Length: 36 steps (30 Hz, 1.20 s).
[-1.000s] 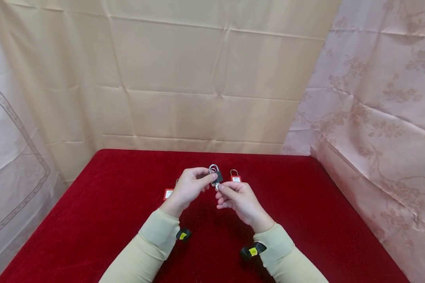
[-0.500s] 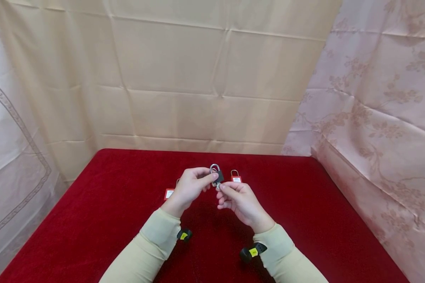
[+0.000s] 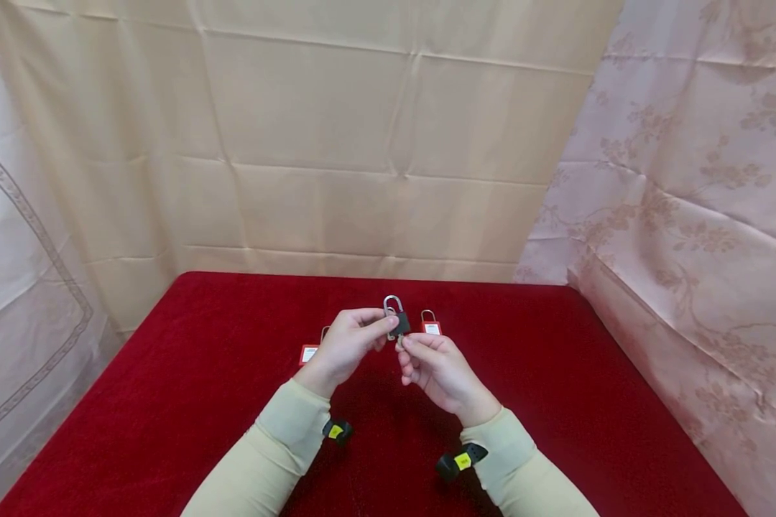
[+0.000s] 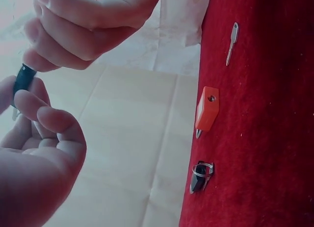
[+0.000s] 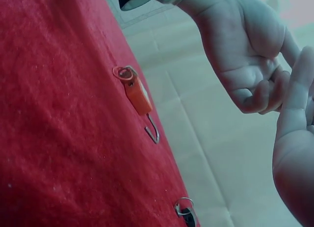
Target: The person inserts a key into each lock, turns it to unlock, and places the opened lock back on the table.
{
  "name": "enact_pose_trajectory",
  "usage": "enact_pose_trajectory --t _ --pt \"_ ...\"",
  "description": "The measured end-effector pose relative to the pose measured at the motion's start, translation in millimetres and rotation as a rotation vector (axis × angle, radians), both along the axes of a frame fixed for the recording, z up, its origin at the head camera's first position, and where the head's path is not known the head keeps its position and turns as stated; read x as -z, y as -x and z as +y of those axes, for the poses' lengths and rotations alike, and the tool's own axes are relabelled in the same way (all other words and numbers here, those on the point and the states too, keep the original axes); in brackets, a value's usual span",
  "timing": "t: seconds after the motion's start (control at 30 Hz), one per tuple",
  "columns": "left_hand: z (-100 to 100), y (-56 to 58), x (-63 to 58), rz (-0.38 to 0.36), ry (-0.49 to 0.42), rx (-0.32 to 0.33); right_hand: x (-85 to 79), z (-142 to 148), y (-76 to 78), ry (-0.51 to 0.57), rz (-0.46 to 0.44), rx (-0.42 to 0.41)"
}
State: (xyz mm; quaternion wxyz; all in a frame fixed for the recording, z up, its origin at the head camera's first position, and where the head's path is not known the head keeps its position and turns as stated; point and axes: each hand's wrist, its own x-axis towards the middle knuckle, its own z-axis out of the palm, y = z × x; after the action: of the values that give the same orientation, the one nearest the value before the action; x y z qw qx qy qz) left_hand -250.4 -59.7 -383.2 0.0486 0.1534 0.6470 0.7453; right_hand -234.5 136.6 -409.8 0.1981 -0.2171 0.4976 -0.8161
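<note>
My left hand [image 3: 348, 346] grips a black padlock [image 3: 400, 323] by its body, thumb across the front, with the silver shackle upward. Thumb and fingers of my right hand [image 3: 436, 365] pinch a small key [image 3: 399, 342] at the padlock's lower end. The left wrist view shows the padlock's dark body [image 4: 23, 79] between the fingertips of the two hands; the key is largely hidden there. In the right wrist view, the left hand [image 5: 240, 53] and right hand [image 5: 299, 153] meet at the edge, and the padlock is out of sight.
On the red cloth lie a left red padlock [image 3: 308, 354], its shackle open in the right wrist view, and a right red padlock [image 3: 431, 327]. A loose key [image 4: 232, 43] and a black object with a ring [image 4: 198, 179] lie nearby. Curtains hang behind.
The black padlock's shackle now reaches a little higher above its body than before. My right hand has shifted and turned slightly at the key. The red padlocks have stayed put.
</note>
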Motion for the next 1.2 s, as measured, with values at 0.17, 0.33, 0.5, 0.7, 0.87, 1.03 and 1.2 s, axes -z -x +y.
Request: enact_pose_trajectory --t 0.17,0.33,0.5,0.7,0.87,1.03,1.2 --pt "0 0.7 0.7 -0.018 -0.037 0.03 -0.6 0 -0.8 0.052 -0.008 -0.045" --pt "-1 1.1 1.5 -0.026 -0.044 0.034 -0.4 1 -0.1 0.069 -0.012 -0.066" --pt "-1 1.3 2.0 -0.026 -0.053 0.025 -0.5 0 -0.2 0.053 0.003 -0.059" --pt "-1 2.2 2.8 -0.01 -0.046 0.009 0.6 0 -0.1 -0.003 0.061 -0.006" --pt "-1 2.3 2.1 -0.004 -0.028 -0.021 0.2 -2 -0.5 -0.062 0.128 0.075" --pt "-1 2.1 1.5 0.014 0.033 -0.068 -1.4 -7 -2.7 -0.206 0.217 0.234" --pt "-1 2.7 2.6 0.023 0.103 -0.116 -2.2 -10 -4.3 -0.359 0.303 0.356"
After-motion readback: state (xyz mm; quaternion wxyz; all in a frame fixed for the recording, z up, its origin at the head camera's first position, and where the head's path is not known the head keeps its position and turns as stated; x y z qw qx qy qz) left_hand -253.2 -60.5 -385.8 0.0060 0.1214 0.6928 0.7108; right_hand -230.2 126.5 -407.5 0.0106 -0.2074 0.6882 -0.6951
